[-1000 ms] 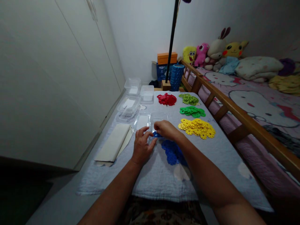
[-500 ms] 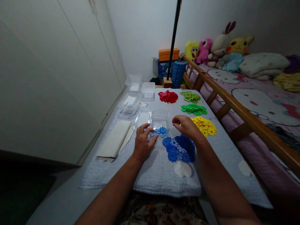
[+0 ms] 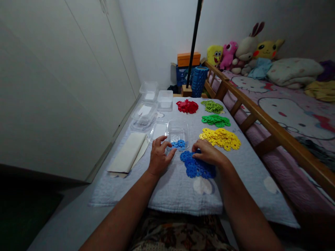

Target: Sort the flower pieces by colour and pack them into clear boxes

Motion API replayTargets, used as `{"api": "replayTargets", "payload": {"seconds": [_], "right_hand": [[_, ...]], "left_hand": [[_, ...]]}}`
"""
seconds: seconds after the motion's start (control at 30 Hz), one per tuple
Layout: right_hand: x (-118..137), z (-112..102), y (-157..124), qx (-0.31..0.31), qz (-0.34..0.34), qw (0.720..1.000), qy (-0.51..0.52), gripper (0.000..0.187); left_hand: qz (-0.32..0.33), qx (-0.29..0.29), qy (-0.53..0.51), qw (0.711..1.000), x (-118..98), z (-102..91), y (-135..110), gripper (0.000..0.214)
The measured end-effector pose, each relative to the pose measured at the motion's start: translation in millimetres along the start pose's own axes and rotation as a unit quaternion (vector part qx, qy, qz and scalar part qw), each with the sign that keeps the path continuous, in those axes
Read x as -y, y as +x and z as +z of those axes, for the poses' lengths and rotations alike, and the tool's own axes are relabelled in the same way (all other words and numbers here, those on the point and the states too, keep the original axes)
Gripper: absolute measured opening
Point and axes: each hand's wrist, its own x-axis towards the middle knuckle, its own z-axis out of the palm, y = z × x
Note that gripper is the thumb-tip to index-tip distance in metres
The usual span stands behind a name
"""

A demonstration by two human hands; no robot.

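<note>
A clear plastic container (image 3: 178, 125) stands mid-table with a few blue flower-shaped plastic discs (image 3: 180, 143) at its near end. My left hand (image 3: 160, 156) is at its near left corner, fingers curved and apart, fingertips at the rim. In front of the container lies a pile of darker blue flower-shaped discs (image 3: 192, 169). My right hand (image 3: 208, 152) is over the far right of this pile, fingers curled and pinched down at the discs. Whether a disc is between those fingertips is hidden.
Yellow (image 3: 222, 138), green (image 3: 216, 120), light green (image 3: 212, 106) and red discs (image 3: 187, 106) lie in piles behind and to the right. Several clear containers (image 3: 165, 100) stand back left. Folded card (image 3: 128, 153) lies left. A wooden bed rail (image 3: 251, 108) runs along the right.
My right hand has come down and toward me, from beside the container onto the blue pile. My left hand has stayed at the container's corner.
</note>
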Motion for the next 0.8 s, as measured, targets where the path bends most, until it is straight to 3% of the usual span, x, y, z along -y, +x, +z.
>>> {"api": "replayTargets", "payload": {"seconds": [0.23,0.37,0.47,0.57,0.67,0.8], "right_hand": [[-23,-11,-3,0.02,-0.005,0.974,0.227,0.007],[-19,-34,-1,-0.032,0.006,0.96,0.278,0.015],[2,-44,17,-0.073,-0.01,0.969,0.236,0.009],[29,-42,47,-0.078,-0.026,0.989,0.119,0.008],[48,-29,79,-0.051,-0.019,0.999,-0.001,0.013],[55,-10,106,-0.002,-0.01,0.996,-0.085,0.017]], "left_hand": [[0.004,-0.007,-0.009,1.0,0,1.2,-1,0.01],[0.003,-0.008,-0.014,1.0,0,1.2,-1,0.009],[0.001,-0.001,-0.014,1.0,-1,0.8,-1,0.009],[0.0,-0.003,-0.014,1.0,-1,0.7,-1,0.01],[0.0,-0.004,-0.013,1.0,-2,1.0,-1,0.01],[0.001,-0.004,-0.017,1.0,-2,1.4,-1,0.01]]}}
